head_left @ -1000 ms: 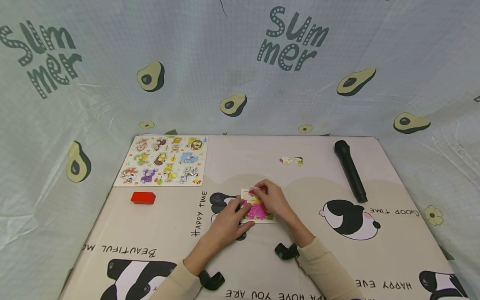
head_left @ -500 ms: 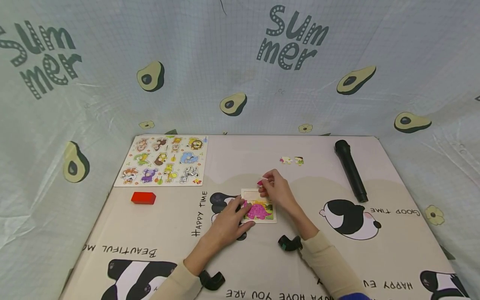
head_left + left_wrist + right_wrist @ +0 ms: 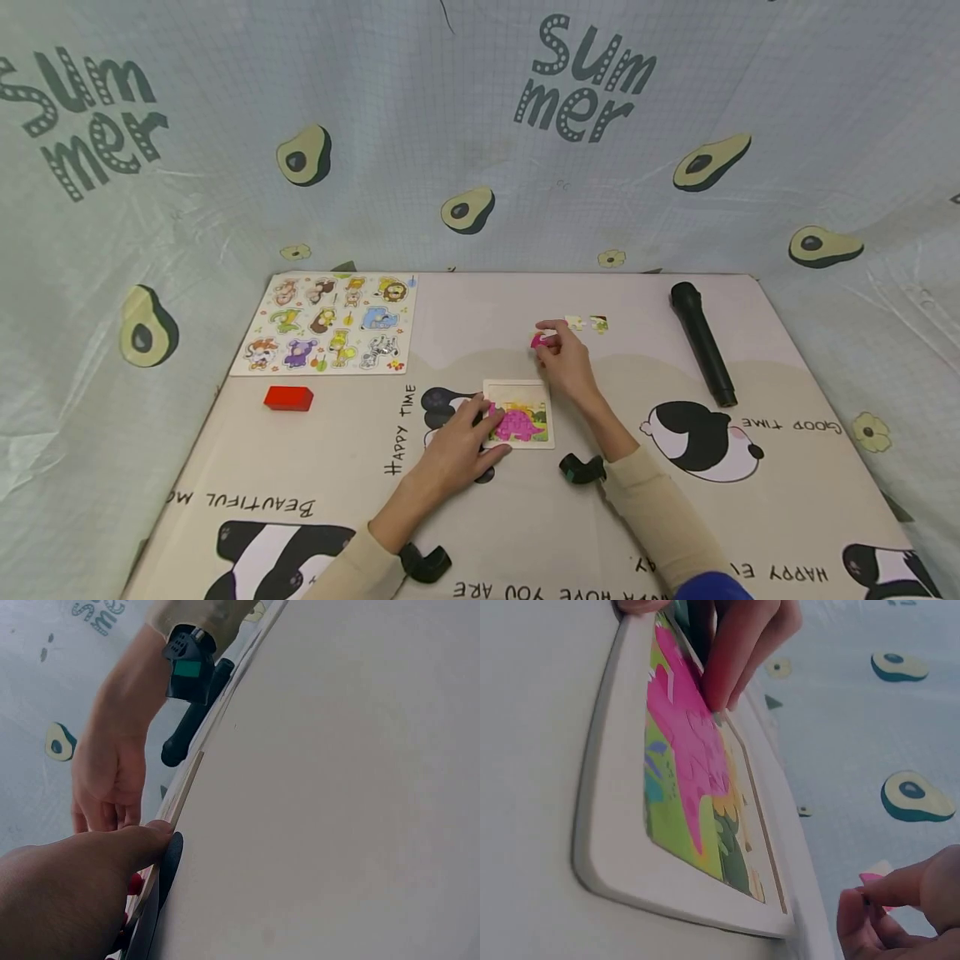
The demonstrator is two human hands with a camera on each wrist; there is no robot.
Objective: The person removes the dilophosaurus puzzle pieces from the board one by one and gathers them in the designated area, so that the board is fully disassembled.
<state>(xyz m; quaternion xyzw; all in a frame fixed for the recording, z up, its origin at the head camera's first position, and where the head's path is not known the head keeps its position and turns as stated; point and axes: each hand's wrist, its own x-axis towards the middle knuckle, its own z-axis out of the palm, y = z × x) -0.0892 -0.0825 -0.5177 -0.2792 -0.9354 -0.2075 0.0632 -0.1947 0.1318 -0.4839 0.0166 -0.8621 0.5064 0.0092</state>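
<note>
A small framed jigsaw puzzle (image 3: 517,389) with a pink dinosaur picture lies at the middle of the table. My left hand (image 3: 456,437) rests on its left side; in the right wrist view, that hand's fingers (image 3: 735,664) touch the picture and its thumb is at the frame's rim. The tray's far strip shows bare backing. Beyond the frame, my right hand (image 3: 567,367) pinches a pink-and-white puzzle piece (image 3: 537,340) between thumb and fingers, with part of it covered. Two loose puzzle pieces, one pale (image 3: 574,322) and one green (image 3: 598,324), lie just past that hand.
At the back left lies a white board (image 3: 352,369) of animal shapes, with a red block (image 3: 288,398) in front of it. A black flashlight-like tube (image 3: 702,343) lies at the right. Printed fabric walls surround the table. Black wrist devices (image 3: 582,469) sit by both sleeves.
My right hand has lifted the pink piece out of the puzzle's far part and carried it away, up and to the right. My left hand has stayed on the frame.
</note>
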